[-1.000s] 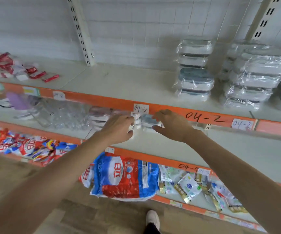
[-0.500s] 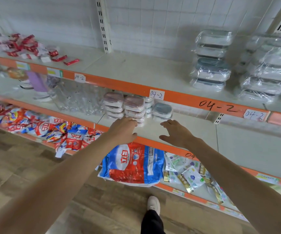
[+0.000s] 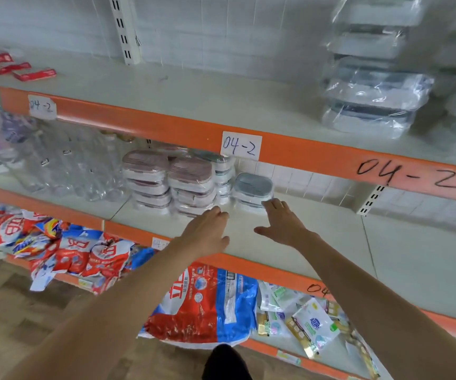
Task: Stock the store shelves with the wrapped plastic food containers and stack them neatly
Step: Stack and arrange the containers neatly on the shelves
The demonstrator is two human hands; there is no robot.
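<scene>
On the middle shelf point(image 3: 317, 242), our left hand point(image 3: 207, 231) hovers flat, fingers straight, holding nothing, near the pink-lidded wrapped containers point(image 3: 191, 185). Our right hand point(image 3: 281, 223), fingers spread, reaches the grey-lidded stack point(image 3: 253, 192), fingertips seemingly touching it.

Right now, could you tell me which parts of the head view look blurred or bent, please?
Head view: the wrapped containers on the upper shelf at right are smeared and show glare on the film; the orange shelf edge bows from the wide lens; the grey-lidded stack and both hands look fairly sharp.
</scene>
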